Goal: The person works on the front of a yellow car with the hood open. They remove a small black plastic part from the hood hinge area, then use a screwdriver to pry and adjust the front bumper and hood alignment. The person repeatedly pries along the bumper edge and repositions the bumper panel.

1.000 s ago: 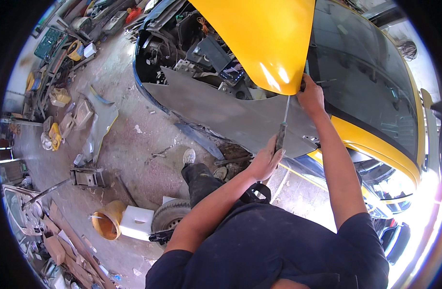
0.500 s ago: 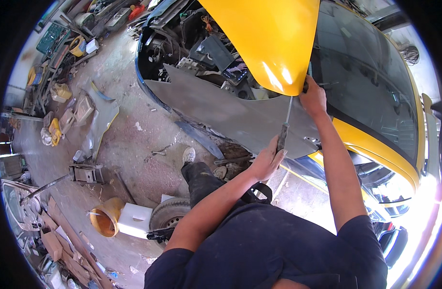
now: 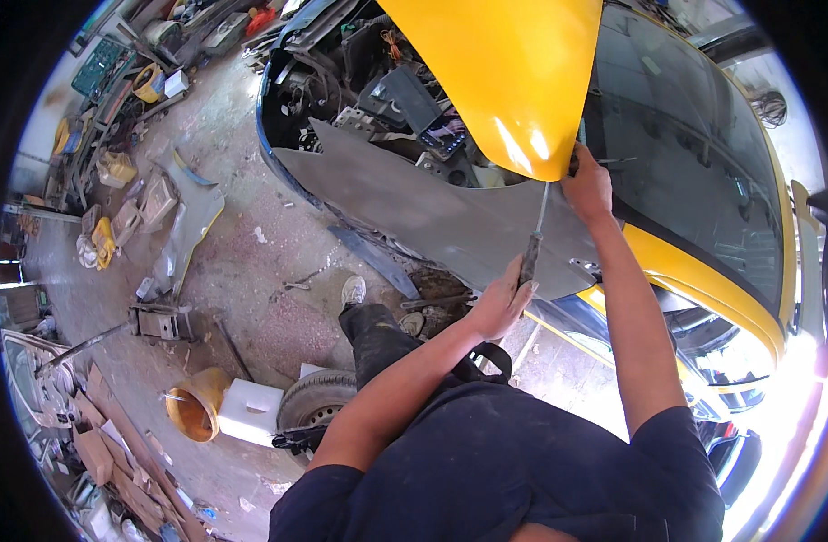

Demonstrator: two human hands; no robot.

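Observation:
My left hand (image 3: 502, 303) is closed round the dark handle of a screwdriver (image 3: 530, 257), whose thin metal shaft runs up to the lower corner of the raised yellow hood (image 3: 522, 99). The tip is hidden beneath that corner. My right hand (image 3: 587, 188) is closed at the hood's edge, beside the windshield (image 3: 685, 135). Something dark shows at its fingertips, too small to name. Below the hood lies a grey, unpainted fender (image 3: 450, 217) along the engine bay (image 3: 387, 95).
A wheel (image 3: 318, 406), a white box (image 3: 251, 411) and a yellow bucket (image 3: 197, 403) stand left of my legs. A loose body panel (image 3: 194, 224) lies on the floor farther left. Cardboard (image 3: 116, 443) is heaped at lower left.
Both hands hold nearly the same place and grip. The view has shifted only slightly; the screwdriver still reaches the hood corner.

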